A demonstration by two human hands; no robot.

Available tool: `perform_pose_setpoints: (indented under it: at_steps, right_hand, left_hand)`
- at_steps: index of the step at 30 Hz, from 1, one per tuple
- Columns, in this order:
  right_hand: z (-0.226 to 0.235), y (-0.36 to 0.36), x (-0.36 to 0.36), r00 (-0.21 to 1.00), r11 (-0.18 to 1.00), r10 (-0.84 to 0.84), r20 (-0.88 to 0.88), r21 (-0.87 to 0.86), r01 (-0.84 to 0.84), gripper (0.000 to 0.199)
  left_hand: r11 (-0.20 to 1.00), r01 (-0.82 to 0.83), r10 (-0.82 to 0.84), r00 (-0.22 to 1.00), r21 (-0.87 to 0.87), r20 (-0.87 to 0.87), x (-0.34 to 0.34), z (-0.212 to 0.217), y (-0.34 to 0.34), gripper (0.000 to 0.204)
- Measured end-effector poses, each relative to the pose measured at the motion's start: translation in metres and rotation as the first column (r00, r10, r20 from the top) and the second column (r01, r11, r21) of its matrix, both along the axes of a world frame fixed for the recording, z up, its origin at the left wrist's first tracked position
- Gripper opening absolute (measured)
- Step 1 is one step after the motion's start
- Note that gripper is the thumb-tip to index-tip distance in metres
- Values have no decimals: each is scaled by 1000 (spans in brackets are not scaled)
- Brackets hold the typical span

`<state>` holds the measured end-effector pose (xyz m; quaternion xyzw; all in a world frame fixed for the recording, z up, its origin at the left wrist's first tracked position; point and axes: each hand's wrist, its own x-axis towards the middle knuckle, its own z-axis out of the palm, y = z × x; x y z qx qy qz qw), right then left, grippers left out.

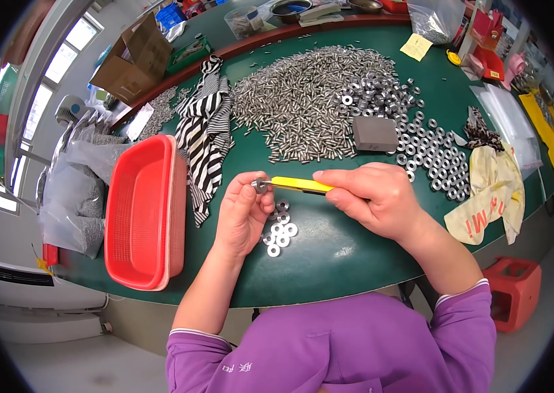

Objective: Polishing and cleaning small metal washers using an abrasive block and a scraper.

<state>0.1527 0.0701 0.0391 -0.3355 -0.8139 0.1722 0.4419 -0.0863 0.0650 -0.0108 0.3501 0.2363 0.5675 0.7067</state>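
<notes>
Washers (pixel 279 229) lie in a small cluster on the green table (pixel 329 255) just under my hands, near its front edge, and one small metal piece (pixel 261 185) sits pinched between my left hand's (pixel 243 213) thumb and fingertips, held up above that cluster. My right hand (pixel 372 196) is closed round a yellow tool (pixel 300 185), whose tip meets the pinched piece. Judging by how things lie, I am early in the work: the cluster by me holds only a few washers, while a wide spread of washers (pixel 431 154) covers the right side of the table and a big heap of pins (pixel 303 98) fills the middle toward the far edge. I cannot tell whether the cluster is finished pieces or stock waiting. A grey block (pixel 375 133) stands between the heap and the spread. For room: the red basket (pixel 142 213) sits along the left edge, close to my left wrist, with a striped cloth (pixel 205 141) just beyond it. A cream cloth (pixel 490 196) drapes over the right edge. The strip of table between my forearms and the front edge is bare, so I have free room there, less to the left.
</notes>
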Motion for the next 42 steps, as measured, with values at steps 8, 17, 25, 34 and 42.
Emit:
perform_pose_setpoints:
  at_steps: [8, 17, 25, 34, 42]
  right_hand:
    - [-9, 0, -2, 1000, 998, 7, -9, -67, -7, 24]
    - [-15, -5, -9, 995, 989, -32, 94, -138, 45, 18]
    - [-8, -7, -7, 964, 987, -118, 237, 137, 87, 36]
    - [-5, -9, -6, 959, 978, -146, 243, 182, 103, 34]
    - [-6, -10, -7, 961, 981, -155, 228, 153, 122, 33]
  left_hand:
    - [999, -45, 45, 999, 5, -3, 0, 1, 2, 31]
    - [999, -35, 36, 999, 14, -25, 2, 2, 1, 30]
    - [999, -10, 11, 999, 39, -40, 0, 0, 1, 27]
    - [999, 14, -12, 999, 45, -29, -1, -1, 1, 28]
    - [997, -60, 66, 993, 58, -95, -1, 0, 2, 29]
